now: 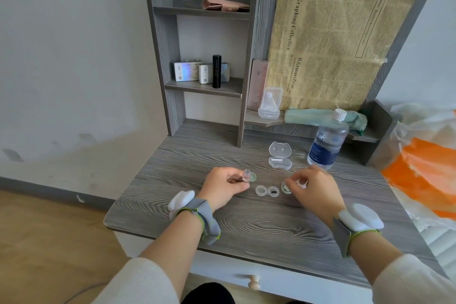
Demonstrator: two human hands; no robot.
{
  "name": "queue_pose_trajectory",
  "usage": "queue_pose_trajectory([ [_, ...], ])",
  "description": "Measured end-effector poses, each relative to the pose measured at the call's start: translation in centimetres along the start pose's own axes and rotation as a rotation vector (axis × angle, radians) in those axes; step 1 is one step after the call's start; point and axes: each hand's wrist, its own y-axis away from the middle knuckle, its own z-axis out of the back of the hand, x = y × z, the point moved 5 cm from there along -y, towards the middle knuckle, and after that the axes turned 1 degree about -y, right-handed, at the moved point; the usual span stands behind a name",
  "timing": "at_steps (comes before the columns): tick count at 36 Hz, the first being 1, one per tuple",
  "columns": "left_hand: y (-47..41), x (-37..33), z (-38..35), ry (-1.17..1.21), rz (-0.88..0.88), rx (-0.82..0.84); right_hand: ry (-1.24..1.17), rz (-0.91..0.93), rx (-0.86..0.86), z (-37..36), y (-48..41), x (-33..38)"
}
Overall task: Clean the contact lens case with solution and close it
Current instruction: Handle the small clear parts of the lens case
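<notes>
Grey woodgrain desk [172,180], seen from above. Near its middle, clear two-well case [267,191], lying flat, both wells uncovered, something dark in the right-hand well. Sits between left hand [225,186] and right hand [313,187], touching neither: just right of the left thumb tip, just left of the right fingertips.

On the left hand, fingers curled, thumb and forefinger pinching a small clear vial [246,175]. Held upright, base at or close to the desk. Just behind and right of the vial, a green cap [253,177], flat on the desk, beyond the case's left well.

On the right hand, blurred by motion, fingers bent and bunched downward. Tips at a second green cap [285,188], tilted on edge just right of the case's right well. Cannot tell whether pinched or merely touched. Also something pale under those fingers, too smeared to name.

Behind the right hand, solution bottle [328,140], upright, white top on, well apart from the case. Left of the bottle, small clear box [280,155], hinged open, with a white stick in its nearer half. Grey strap [197,215] with a white pad on each wrist.
</notes>
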Motion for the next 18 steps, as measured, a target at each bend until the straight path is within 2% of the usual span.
queue_pose_trajectory([
  [4, 0.06, -0.12, -0.02, -0.018, -0.013, -0.002, 0.061, 0.02, 0.054, -0.52, 0.22, 0.24],
  [18, -0.02, 0.03, 0.02, -0.027, -0.002, 0.004, -0.014, 0.001, 0.053, -0.46, -0.11, 0.18],
])
